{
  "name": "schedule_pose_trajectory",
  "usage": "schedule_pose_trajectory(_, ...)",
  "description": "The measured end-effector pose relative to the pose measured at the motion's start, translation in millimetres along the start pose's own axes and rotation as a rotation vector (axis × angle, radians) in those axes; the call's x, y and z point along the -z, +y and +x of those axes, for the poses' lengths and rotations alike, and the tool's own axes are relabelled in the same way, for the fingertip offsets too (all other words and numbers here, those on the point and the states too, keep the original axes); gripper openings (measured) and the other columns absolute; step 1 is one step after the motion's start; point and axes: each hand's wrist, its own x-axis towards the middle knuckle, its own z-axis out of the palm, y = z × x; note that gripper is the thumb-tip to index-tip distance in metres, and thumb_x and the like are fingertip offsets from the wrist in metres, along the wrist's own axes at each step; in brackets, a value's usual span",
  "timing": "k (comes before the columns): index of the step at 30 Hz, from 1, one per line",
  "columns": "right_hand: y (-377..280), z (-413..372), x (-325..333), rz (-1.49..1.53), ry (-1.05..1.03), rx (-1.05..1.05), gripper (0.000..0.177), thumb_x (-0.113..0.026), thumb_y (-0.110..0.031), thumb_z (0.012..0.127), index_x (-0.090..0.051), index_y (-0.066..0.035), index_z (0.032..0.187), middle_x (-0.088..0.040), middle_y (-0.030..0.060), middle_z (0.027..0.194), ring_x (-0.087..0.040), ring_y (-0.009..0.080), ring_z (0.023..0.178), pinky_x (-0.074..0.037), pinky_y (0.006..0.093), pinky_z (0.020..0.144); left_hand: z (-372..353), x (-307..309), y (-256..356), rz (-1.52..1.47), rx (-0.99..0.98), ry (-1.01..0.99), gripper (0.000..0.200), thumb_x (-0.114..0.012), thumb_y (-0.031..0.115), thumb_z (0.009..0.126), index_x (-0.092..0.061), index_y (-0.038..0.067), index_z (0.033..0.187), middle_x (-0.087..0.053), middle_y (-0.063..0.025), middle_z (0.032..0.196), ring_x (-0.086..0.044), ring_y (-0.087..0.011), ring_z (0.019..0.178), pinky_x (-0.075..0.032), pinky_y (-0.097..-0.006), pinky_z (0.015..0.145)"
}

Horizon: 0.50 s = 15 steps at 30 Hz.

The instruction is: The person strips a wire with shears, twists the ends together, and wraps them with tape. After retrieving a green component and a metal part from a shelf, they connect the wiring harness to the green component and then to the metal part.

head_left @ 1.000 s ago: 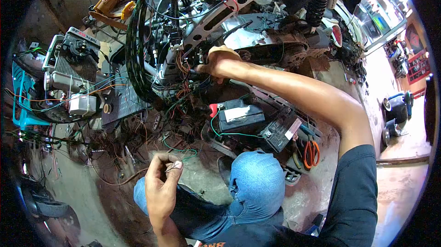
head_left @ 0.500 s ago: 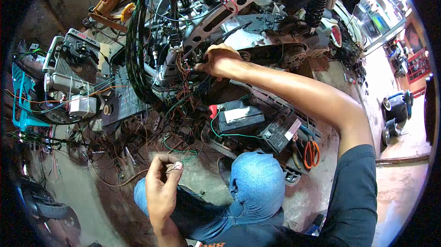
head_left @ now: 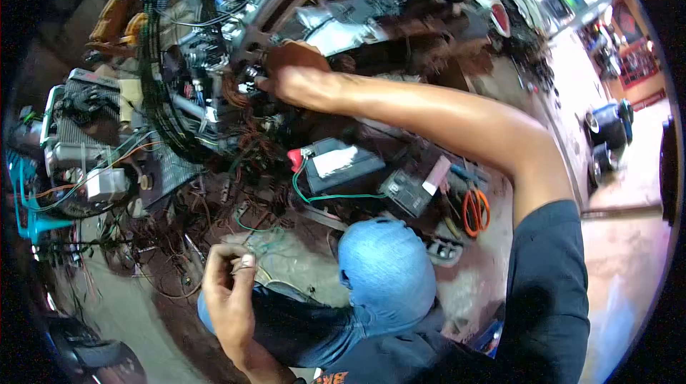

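Observation:
My right hand (head_left: 304, 82) reaches forward to the motorcycle frame (head_left: 282, 9), its fingers at a cluster of reddish-brown wires (head_left: 234, 87). Motion blurs that hand, and its far side hides the fingertips. Beside my knee, my left hand (head_left: 230, 297) is raised with thumb and forefinger pinched together; I cannot tell what, if anything, is between them. A thick bundle of dark cables (head_left: 151, 77) loops down to the left of my right hand. Below that hand lies a black battery (head_left: 336, 178) with a red terminal cover (head_left: 295, 160) and a green wire (head_left: 343, 197).
Right of the battery sits a second battery (head_left: 406, 192), with orange-handled scissors (head_left: 475, 212) beside it. A radiator (head_left: 64, 116) and a white box (head_left: 107, 184) stand at left. Tangled wires (head_left: 164, 241) cover the floor before my knee (head_left: 389, 259).
The whole view has shifted, so the frame, cables and batteries appear further left and higher. My right hand stays near the wires, now blurred; my left hand keeps its pinch.

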Motion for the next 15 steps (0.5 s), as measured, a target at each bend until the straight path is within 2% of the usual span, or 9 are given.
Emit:
schedule_pose_trajectory(1, 6, -9, -14, -0.055, 0.127, 0.117, 0.038, -0.069, -0.041, 0.091, -0.069, -0.004, 0.083, -0.07, 0.0193, 0.085, -0.07, 0.0384, 0.083, -0.055, 0.0469, 0.072, -1, 0, 0, -0.014, 0.01, -0.001, 0.007, -0.064, 0.001, 0.098, -0.06, 0.003, 0.104, -0.054, 0.004, 0.09, -0.045, -0.003, 0.079, -0.035, -0.0191, 0.067)
schedule_pose_trajectory(2, -7, 9, 11, -0.083, 0.161, 0.152, 0.035, -0.07, -0.039, 0.09, -0.068, -0.005, 0.08, -0.069, 0.0182, 0.082, -0.07, 0.0374, 0.08, -0.055, 0.0454, 0.069, -1, 1, -3, -0.01, -0.01, -0.009, 0.007, -0.063, 0.002, 0.098, -0.06, 0.003, 0.105, -0.054, 0.0045, 0.089, -0.045, -0.003, 0.078, -0.034, -0.0189, 0.067)
schedule_pose_trajectory(4, -15, 24, -6, 0.057, 0.061, -0.139, 0.029, -0.07, -0.034, 0.077, -0.071, -0.007, 0.085, -0.067, 0.0131, 0.078, -0.068, 0.0339, 0.074, -0.055, 0.0485, 0.064, -4, -6, 5, 0.025, 0.017, 0.038, 0.006, -0.062, 0.002, 0.099, -0.06, 0.004, 0.104, -0.053, 0.0046, 0.087, -0.044, -0.0031, 0.076, -0.034, -0.0197, 0.066)
schedule_pose_trajectory(5, -33, 35, 37, 0.059, -0.243, -0.282, 0.031, -0.071, -0.039, 0.088, -0.07, -0.009, 0.084, -0.067, 0.0158, 0.081, -0.069, 0.0351, 0.074, -0.056, 0.0463, 0.063, -4, -7, 2, 0.019, 0.019, 0.021, 0.006, -0.062, 0.002, 0.099, -0.06, 0.004, 0.104, -0.053, 0.0046, 0.086, -0.043, -0.0032, 0.075, -0.033, -0.0199, 0.065)
schedule_pose_trajectory(8, -32, 25, 23, -0.012, -0.133, -0.233, 0.035, -0.072, -0.043, 0.088, -0.072, -0.008, 0.083, -0.071, 0.0173, 0.087, -0.072, 0.0342, 0.077, -0.057, 0.0473, 0.063, -1, -5, -3, 0.016, 0.008, 0.004, 0.005, -0.063, 0.003, 0.099, -0.059, 0.004, 0.102, -0.051, 0.0047, 0.083, -0.042, -0.0034, 0.074, -0.032, -0.0205, 0.064)
schedule_pose_trajectory(9, -31, 24, 26, 0.089, -0.254, -0.302, 0.039, -0.075, -0.046, 0.086, -0.074, -0.007, 0.085, -0.074, 0.0183, 0.091, -0.074, 0.0349, 0.082, -0.059, 0.0461, 0.067, 1, -6, -2, 0.031, 0.003, 0.008, 0.005, -0.063, 0.003, 0.099, -0.059, 0.004, 0.102, -0.051, 0.0048, 0.083, -0.042, -0.0034, 0.074, -0.032, -0.0206, 0.064)
schedule_pose_trajectory(11, -20, 9, 3, 0.175, -0.249, -0.534, 0.042, -0.076, -0.047, 0.085, -0.076, -0.005, 0.091, -0.074, 0.0189, 0.095, -0.074, 0.0354, 0.089, -0.059, 0.0459, 0.073, 3, -7, -2, 0.016, 0.028, 0.035, 0.005, -0.063, 0.003, 0.099, -0.059, 0.004, 0.102, -0.052, 0.0043, 0.084, -0.043, -0.0036, 0.074, -0.033, -0.0202, 0.065)
schedule_pose_trajectory(14, -41, 17, 64, 0.233, -0.475, -0.816, 0.048, -0.079, -0.049, 0.083, -0.077, -0.004, 0.1, -0.075, 0.0191, 0.102, -0.073, 0.0373, 0.098, -0.059, 0.0455, 0.086, 7, -9, -4, -0.001, 0.036, 0.044, 0.006, -0.064, 0.003, 0.1, -0.059, 0.003, 0.103, -0.053, 0.0036, 0.087, -0.045, -0.0037, 0.076, -0.035, -0.0198, 0.065)
schedule_pose_trajectory(15, -45, 16, 62, 0.201, -0.355, -0.841, 0.048, -0.079, -0.051, 0.082, -0.078, -0.005, 0.098, -0.076, 0.0192, 0.103, -0.074, 0.0376, 0.098, -0.058, 0.0457, 0.089, 9, -8, -3, 0.013, 0.03, 0.018, 0.006, -0.064, 0.003, 0.1, -0.059, 0.003, 0.104, -0.055, 0.0032, 0.089, -0.046, -0.0035, 0.077, -0.036, -0.0195, 0.066)
